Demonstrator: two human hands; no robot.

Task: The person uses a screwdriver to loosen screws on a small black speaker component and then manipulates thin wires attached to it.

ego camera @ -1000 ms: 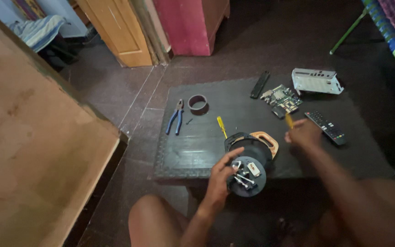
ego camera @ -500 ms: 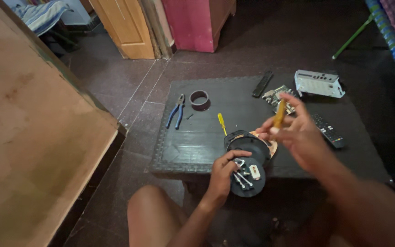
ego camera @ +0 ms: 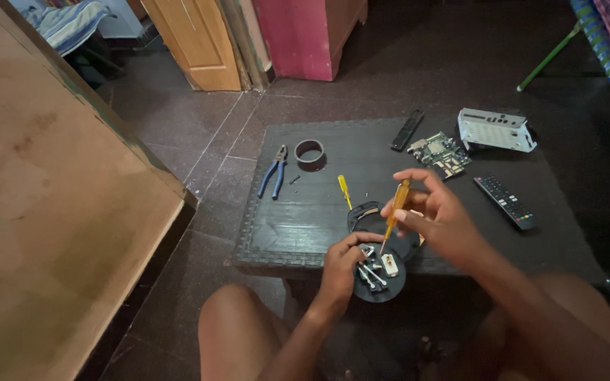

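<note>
My left hand [ego camera: 340, 262] grips a round black device [ego camera: 381, 275] at the near edge of the black mat, its open side up, showing white and metal parts. My right hand [ego camera: 435, 215] holds an orange-handled screwdriver [ego camera: 395, 210] upright, its tip just above the device's inner parts. A black ring-shaped cover [ego camera: 363, 214] lies on the mat right behind the device. A second, yellow-handled screwdriver [ego camera: 344, 190] lies on the mat left of my right hand.
On the black mat [ego camera: 298, 219] lie blue-handled pliers [ego camera: 274, 180], a roll of dark tape [ego camera: 309, 153], a circuit board [ego camera: 440, 153], a grey metal casing [ego camera: 495, 130], a remote [ego camera: 505, 202] and a black bar [ego camera: 407, 129]. A wooden board [ego camera: 51, 226] stands at left. My bare knees are below.
My right hand took the orange-handled screwdriver from the mat near the circuit board, lifted it and brought its tip down over the open device. My left hand kept its hold.
</note>
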